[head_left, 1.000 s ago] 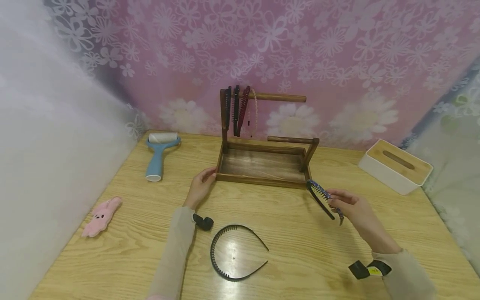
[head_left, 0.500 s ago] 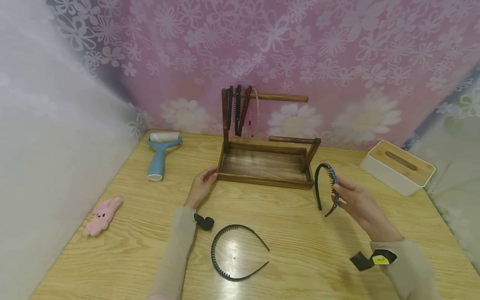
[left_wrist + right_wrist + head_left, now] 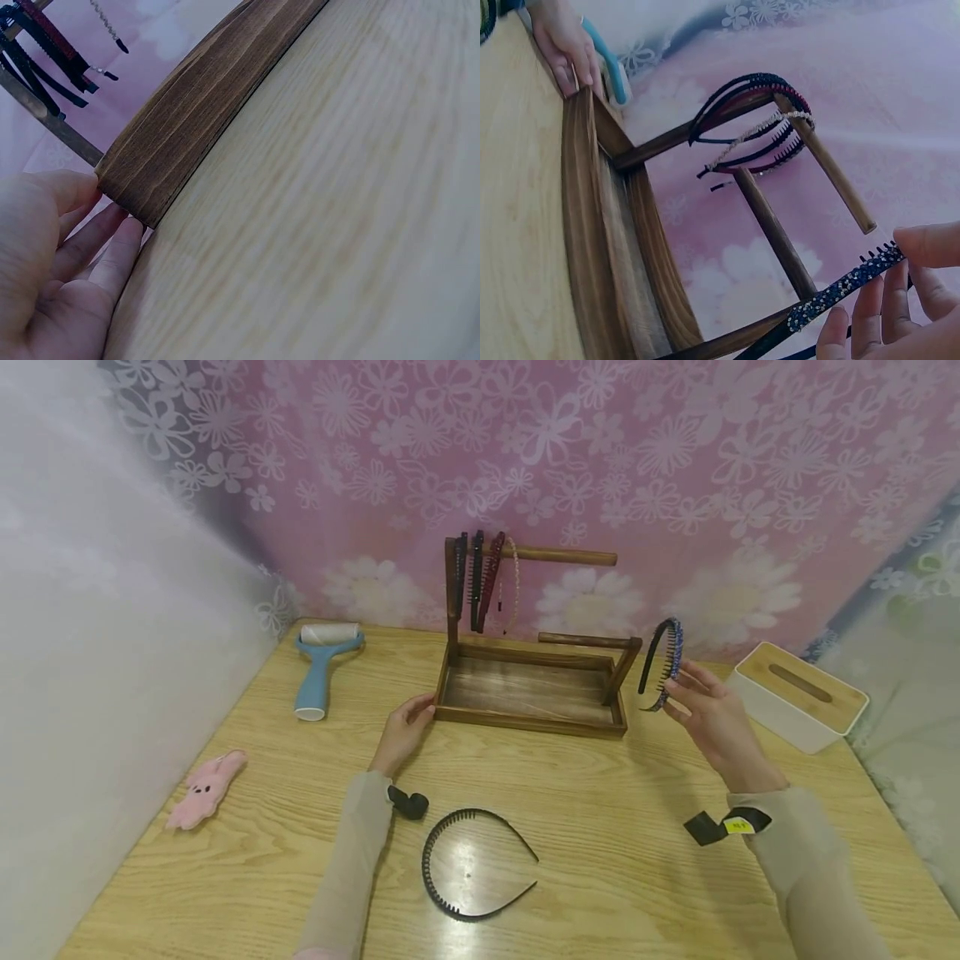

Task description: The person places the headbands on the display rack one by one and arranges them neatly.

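Note:
My right hand (image 3: 708, 714) pinches a headband covered in blue glitter (image 3: 675, 647), with comb teeth on its inner side. It is raised off the table, just right of the wooden headband stand (image 3: 525, 722). In the right wrist view the glittery band (image 3: 847, 285) crosses in front of the stand's lower bar (image 3: 772, 232), thumb on one face and fingers on the other. My left hand (image 3: 405, 735) holds the front left corner of the stand's tray; the left wrist view shows thumb and fingertips at that corner (image 3: 127, 184). Several headbands (image 3: 477, 581) hang at the upper bar's left end.
A black toothed headband (image 3: 427, 860) lies on the table near the front. To the left are a blue lint roller (image 3: 315, 672) and a pink plush toy (image 3: 206, 789). A white tissue box (image 3: 787, 710) with a wooden lid stands at the right. A flowered curtain hangs behind.
My right hand has lifted the glitter headband up and away from me, turning it from tilted to nearly upright beside the stand. My left hand has stayed at the tray's corner.

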`<state>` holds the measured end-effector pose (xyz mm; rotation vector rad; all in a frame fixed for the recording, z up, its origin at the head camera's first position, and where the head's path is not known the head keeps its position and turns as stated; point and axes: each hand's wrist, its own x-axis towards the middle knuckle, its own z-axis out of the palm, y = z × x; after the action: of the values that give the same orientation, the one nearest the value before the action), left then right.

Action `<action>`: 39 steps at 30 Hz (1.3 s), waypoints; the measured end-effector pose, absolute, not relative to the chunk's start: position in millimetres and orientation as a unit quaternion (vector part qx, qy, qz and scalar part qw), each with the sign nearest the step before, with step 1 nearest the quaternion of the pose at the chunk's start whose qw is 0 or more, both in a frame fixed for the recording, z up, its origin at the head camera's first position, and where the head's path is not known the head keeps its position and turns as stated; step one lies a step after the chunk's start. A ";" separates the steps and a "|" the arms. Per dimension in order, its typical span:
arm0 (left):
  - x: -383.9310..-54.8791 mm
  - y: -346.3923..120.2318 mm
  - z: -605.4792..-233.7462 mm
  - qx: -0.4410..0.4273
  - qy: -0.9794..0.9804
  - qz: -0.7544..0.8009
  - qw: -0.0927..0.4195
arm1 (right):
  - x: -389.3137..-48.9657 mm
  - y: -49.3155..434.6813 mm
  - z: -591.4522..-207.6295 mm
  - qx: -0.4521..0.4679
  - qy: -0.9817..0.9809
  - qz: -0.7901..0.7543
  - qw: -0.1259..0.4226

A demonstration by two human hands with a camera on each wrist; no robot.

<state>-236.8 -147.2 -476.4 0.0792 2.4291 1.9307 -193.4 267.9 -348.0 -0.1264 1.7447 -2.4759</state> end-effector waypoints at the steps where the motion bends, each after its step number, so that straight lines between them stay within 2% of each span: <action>1: -236.7 -147.0 -475.5 0.023 0.781 0.623 0.022 | -197.5 267.0 -346.0 -0.044 0.577 -0.815 0.047; 8: -249.9 -149.2 -498.3 0.024 0.775 0.631 0.016 | -217.8 261.3 -330.8 -0.047 0.596 -0.800 0.039; 18: -248.5 -151.4 -497.5 0.029 0.780 0.625 0.001 | -235.8 234.6 -306.0 -0.056 0.548 -0.833 0.060; 23: -249.0 -151.5 -498.6 0.027 0.781 0.624 0.002 | -248.9 216.5 -286.3 -0.039 0.513 -0.853 0.084; 27: -249.3 -150.4 -499.6 0.027 0.782 0.623 -0.003 | -259.7 205.1 -275.5 -0.016 0.491 -0.867 0.084; 35: -247.6 -148.0 -498.8 0.024 0.781 0.624 -0.001 | -279.6 183.0 -272.0 0.009 0.548 -0.833 0.078; 39: -246.2 -147.9 -496.6 0.033 0.783 0.621 -0.003 | -286.3 167.3 -273.3 0.006 0.572 -0.815 0.092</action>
<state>-246.2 -147.9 -496.6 0.1027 2.4659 1.9547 -286.3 167.3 -273.3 0.0178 1.6979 -2.4211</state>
